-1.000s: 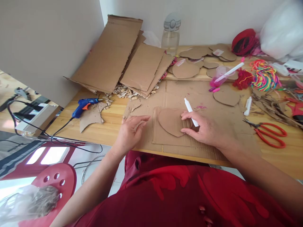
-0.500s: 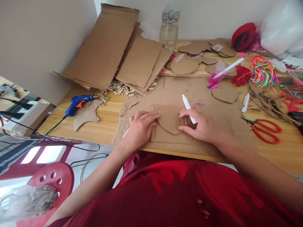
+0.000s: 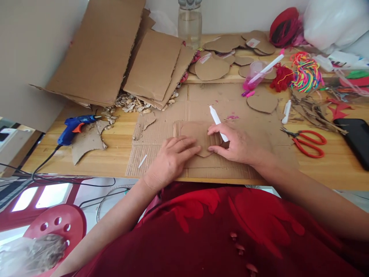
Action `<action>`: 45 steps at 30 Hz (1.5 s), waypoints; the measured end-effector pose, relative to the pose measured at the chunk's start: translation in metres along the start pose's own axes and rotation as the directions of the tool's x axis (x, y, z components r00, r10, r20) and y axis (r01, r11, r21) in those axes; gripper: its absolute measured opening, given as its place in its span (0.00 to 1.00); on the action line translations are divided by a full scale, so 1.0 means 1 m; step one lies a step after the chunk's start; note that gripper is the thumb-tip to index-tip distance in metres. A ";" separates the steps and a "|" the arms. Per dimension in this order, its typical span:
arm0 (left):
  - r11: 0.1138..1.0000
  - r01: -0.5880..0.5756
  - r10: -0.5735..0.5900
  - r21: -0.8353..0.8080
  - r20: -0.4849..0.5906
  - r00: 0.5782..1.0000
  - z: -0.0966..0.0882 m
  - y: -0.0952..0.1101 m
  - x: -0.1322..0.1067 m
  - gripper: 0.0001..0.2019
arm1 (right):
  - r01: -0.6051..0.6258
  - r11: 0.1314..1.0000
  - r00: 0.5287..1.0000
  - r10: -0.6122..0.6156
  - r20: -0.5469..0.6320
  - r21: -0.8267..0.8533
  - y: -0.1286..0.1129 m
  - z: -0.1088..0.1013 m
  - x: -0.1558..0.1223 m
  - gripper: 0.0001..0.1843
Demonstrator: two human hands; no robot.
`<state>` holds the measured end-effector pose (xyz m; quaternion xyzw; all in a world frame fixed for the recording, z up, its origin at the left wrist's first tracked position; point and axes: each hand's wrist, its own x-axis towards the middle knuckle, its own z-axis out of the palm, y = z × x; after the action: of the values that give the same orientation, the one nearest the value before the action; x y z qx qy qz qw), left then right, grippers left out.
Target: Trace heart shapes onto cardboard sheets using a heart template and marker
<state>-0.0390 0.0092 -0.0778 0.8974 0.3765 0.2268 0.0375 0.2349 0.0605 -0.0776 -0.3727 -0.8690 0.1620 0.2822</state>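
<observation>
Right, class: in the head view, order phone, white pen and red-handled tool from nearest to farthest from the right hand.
1. White pen: held in the right hand.
2. Red-handled tool: right of the hand.
3. Phone: farther right.

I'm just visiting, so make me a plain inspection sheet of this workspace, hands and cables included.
Surface: wooden table, partly covered by a cardboard sheet.
Job's things: rounded cardboard cutout on a flat cardboard piece.
Clutter: peanut shells, blue glue gun, red-handled scissors, colourful cords.
Hands: left hand rests on the cutout; right hand holds a white marker.
Cables: black cord leads from the glue gun towards the table's edge.
Surroundings: red stool bearing a plastic bag, lower left.
</observation>
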 end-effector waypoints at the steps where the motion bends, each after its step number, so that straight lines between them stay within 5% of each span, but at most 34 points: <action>1: 0.999 -0.051 0.052 -0.020 0.037 0.998 0.001 0.001 0.000 0.22 | 0.002 1.000 1.000 -0.002 0.000 0.003 0.000 0.000 0.000 0.17; 9: 0.977 -0.205 0.194 0.061 0.148 0.970 -0.008 0.005 0.003 0.23 | 0.001 1.000 1.000 0.000 -0.010 0.017 0.002 0.002 0.000 0.18; 18: 0.985 -0.174 0.173 -0.007 0.155 0.973 -0.010 0.006 -0.006 0.21 | 0.014 1.000 1.000 -0.013 -0.007 0.025 0.000 0.000 0.001 0.16; 25: 0.985 -0.146 0.141 -0.088 -0.060 0.988 -0.005 0.003 -0.011 0.18 | 0.025 0.999 1.000 -0.025 -0.008 0.023 0.001 0.000 0.000 0.17; 30: 0.987 -0.007 -0.027 -0.159 -0.206 0.978 -0.016 0.005 -0.008 0.02 | -0.004 1.000 1.000 0.004 0.007 0.029 0.001 0.000 0.001 0.18; 34: 0.987 0.069 -0.097 -0.148 -0.191 0.977 -0.020 0.007 -0.008 0.03 | -0.016 0.999 1.000 0.016 0.015 0.033 0.001 -0.001 0.001 0.18; 38: 0.986 0.082 -0.109 -0.143 -0.192 0.975 -0.017 0.007 -0.008 0.14 | -0.030 0.999 0.999 0.029 0.027 0.044 0.001 -0.001 0.001 0.18; 45: 0.997 0.039 -0.050 -0.069 -0.164 0.985 -0.014 0.004 0.000 0.04 | -0.053 0.997 0.998 0.051 0.040 0.048 0.002 -0.001 -0.001 0.19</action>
<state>-0.0425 0.0053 -0.0647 0.8652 0.3906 0.3117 0.0405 0.2378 0.0611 -0.0781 -0.3850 -0.8600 0.1978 0.2701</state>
